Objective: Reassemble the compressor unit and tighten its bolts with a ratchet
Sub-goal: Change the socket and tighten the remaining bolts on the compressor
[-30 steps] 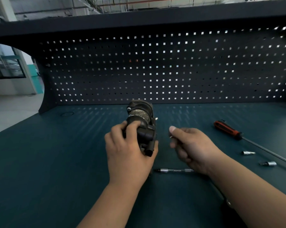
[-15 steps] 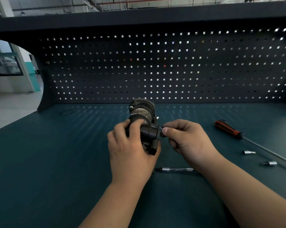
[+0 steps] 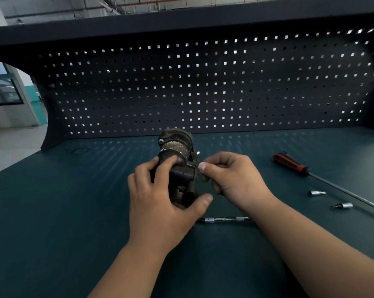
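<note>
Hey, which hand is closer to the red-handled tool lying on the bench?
Right. The right hand sits just left of the red-handled tool, at the side of the compressor; the left hand is farther left, gripping it.

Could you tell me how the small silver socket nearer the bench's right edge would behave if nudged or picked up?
The socket looks round and lies on its side on the flat bench, so a nudge would probably roll it. Its shiny metal finish suggests it is rigid, fairly dense for its size, and perhaps slippery to pinch.
</note>
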A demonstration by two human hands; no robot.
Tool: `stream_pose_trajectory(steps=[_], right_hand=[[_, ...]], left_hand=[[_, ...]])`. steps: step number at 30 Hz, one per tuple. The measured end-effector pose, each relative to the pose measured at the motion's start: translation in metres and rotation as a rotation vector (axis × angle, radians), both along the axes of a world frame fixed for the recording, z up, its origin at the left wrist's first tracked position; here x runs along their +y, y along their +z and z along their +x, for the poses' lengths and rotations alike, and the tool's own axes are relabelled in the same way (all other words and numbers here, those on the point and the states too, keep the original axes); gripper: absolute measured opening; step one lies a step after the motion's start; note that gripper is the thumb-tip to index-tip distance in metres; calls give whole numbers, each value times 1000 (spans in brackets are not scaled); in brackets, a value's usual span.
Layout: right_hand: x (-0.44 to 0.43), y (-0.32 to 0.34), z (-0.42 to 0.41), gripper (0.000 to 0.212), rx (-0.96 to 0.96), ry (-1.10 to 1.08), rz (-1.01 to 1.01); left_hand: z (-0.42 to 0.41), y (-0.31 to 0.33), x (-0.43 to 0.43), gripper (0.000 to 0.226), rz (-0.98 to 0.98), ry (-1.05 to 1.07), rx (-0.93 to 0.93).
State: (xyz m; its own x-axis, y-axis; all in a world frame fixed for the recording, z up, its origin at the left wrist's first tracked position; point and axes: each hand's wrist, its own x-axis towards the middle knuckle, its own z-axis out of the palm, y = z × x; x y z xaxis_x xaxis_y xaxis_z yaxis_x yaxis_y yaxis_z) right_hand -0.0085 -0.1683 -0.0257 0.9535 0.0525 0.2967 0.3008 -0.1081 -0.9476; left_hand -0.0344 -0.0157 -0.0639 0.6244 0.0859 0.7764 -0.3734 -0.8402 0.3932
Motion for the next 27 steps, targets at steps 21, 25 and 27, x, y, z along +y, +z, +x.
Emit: stream_pose_trajectory(steps=[21,25,27], right_hand=[[-1,-8,6,26,120,119,256],[0,-9,2,39,52,-5,2],[2,-10,3,43,39,-41,-21]], left_hand=[[-3,3,-3,82,11,14,-1],[-2,2,-3,79,19,21,-1],[-2,2,-3,79,14,19,10]])
